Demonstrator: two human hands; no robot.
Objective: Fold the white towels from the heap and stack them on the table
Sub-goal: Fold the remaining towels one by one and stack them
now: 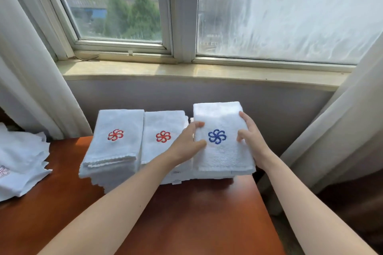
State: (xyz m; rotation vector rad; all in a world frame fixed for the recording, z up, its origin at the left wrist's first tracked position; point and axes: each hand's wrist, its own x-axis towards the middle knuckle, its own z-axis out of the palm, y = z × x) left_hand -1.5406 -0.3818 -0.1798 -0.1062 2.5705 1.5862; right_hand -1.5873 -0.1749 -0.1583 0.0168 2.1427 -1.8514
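Three stacks of folded white towels stand side by side at the far edge of the brown table (186, 213). The left stack (113, 151) and the middle stack (161, 130) show red pinwheel emblems on top. On the right stack lies a folded towel with a blue emblem (219, 147). My left hand (187, 143) holds its left edge, thumb on top and fingers at the side. My right hand (251, 136) holds its right edge, with the fingertips on the top face. The heap of unfolded white towels (20, 163) lies at the table's left end.
A grey wall and a stone window sill (186, 72) run right behind the stacks. White curtains hang at the left (31, 89) and at the right (342, 130). Bare table top lies in front of the stacks, between my forearms.
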